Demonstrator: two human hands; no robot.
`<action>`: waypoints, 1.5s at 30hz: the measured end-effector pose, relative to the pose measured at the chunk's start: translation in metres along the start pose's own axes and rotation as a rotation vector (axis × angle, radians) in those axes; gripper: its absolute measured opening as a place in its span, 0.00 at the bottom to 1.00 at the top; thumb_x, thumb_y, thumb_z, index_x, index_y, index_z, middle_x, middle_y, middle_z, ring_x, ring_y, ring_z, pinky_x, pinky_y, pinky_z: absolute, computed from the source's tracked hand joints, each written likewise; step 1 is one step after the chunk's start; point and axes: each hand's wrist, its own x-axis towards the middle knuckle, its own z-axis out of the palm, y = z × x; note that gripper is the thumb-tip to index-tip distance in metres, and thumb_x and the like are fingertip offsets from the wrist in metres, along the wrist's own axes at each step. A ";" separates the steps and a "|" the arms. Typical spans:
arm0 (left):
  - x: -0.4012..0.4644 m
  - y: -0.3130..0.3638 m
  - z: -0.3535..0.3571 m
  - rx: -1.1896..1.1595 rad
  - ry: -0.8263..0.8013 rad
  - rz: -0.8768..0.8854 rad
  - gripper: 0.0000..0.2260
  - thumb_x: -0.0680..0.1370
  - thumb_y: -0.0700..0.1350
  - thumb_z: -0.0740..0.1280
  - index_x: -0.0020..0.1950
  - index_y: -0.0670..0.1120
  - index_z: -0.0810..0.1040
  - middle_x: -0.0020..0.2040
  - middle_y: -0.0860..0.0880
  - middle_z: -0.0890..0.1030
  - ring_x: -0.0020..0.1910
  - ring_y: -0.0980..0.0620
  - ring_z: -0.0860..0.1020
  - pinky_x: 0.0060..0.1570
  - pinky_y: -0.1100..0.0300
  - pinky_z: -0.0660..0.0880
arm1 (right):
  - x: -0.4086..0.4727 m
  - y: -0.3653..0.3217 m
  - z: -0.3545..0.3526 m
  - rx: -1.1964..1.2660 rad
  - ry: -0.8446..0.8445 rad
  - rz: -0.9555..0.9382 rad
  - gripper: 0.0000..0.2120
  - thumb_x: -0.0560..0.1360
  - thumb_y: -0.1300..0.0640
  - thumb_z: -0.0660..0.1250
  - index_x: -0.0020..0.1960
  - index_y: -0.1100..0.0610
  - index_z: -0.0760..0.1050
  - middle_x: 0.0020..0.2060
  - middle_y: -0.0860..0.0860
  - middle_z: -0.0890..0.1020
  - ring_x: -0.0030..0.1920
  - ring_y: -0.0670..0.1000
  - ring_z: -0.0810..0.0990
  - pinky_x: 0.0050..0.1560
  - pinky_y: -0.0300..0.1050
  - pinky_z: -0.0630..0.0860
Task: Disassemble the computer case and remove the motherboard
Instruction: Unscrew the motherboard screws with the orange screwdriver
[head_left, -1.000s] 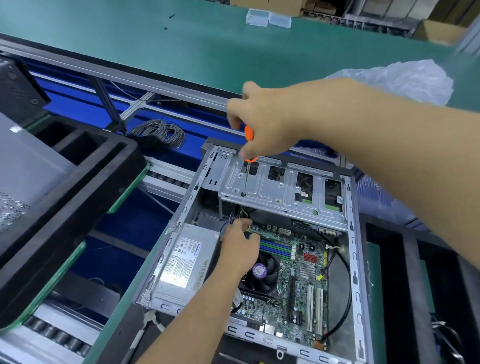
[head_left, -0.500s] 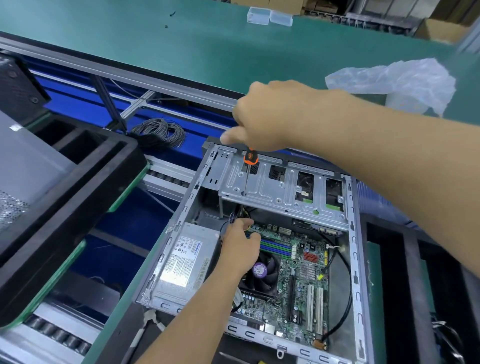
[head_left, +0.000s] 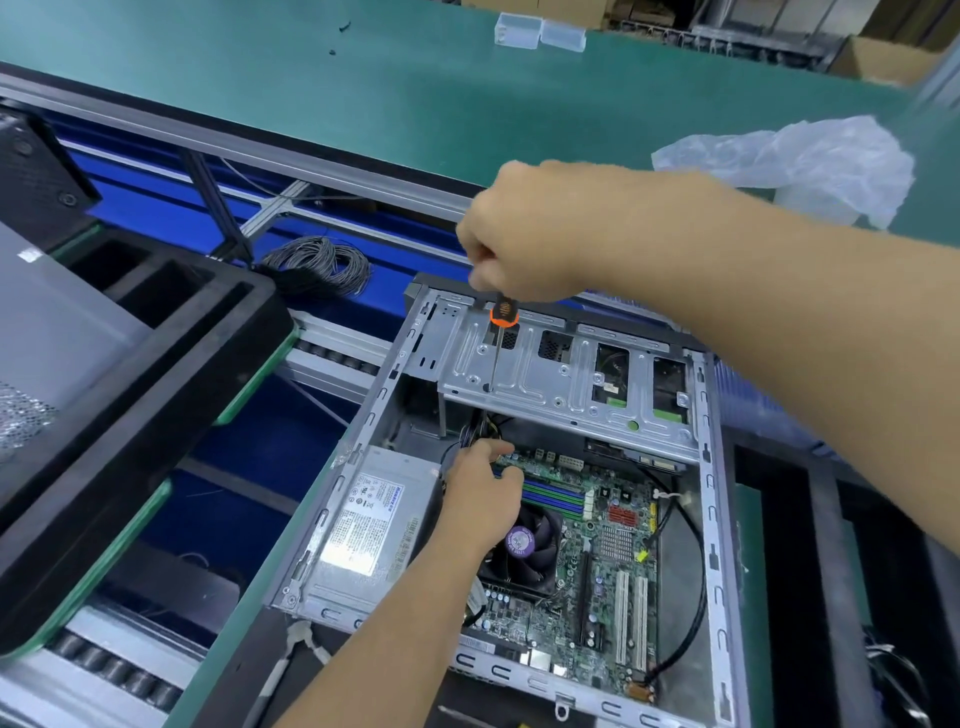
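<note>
The grey steel computer case (head_left: 711, 519) lies open in the lower middle of the frame, side panel already off. By my reckoning much is left: the silver drive cage (head_left: 545, 384) is in place and the green motherboard (head_left: 597, 561) sits mounted, cables attached. The right hand (head_left: 524, 234), upper centre, is clenched round an orange-collared screwdriver (head_left: 501, 322), tip down on the cage. The left hand (head_left: 480, 501) reaches beneath, fingers curled by the board's edge; what they grasp I cannot tell.

Bright, even overhead light casts soft shadows, glare whitens the power supply label (head_left: 363, 525), and wide-angle distortion bends slightly blurred edges.
</note>
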 end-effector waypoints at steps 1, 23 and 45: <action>0.000 0.000 0.000 0.003 -0.002 -0.003 0.13 0.80 0.42 0.61 0.63 0.53 0.73 0.63 0.49 0.72 0.47 0.48 0.75 0.52 0.53 0.74 | 0.000 -0.001 0.000 -0.044 0.010 0.037 0.16 0.81 0.44 0.59 0.42 0.54 0.68 0.35 0.51 0.63 0.39 0.59 0.69 0.33 0.47 0.64; -0.002 0.000 0.000 -0.003 -0.001 0.003 0.11 0.80 0.43 0.61 0.60 0.54 0.74 0.60 0.45 0.74 0.39 0.51 0.73 0.42 0.58 0.72 | 0.000 0.002 -0.003 0.064 -0.108 0.020 0.12 0.75 0.47 0.66 0.55 0.48 0.67 0.49 0.50 0.69 0.41 0.58 0.76 0.40 0.51 0.73; 0.002 -0.005 0.002 -0.002 0.005 0.009 0.11 0.80 0.42 0.61 0.60 0.54 0.74 0.62 0.47 0.73 0.51 0.49 0.76 0.44 0.62 0.73 | -0.002 0.000 -0.003 -0.009 -0.033 0.046 0.20 0.79 0.37 0.59 0.41 0.54 0.68 0.38 0.53 0.66 0.34 0.55 0.69 0.31 0.47 0.67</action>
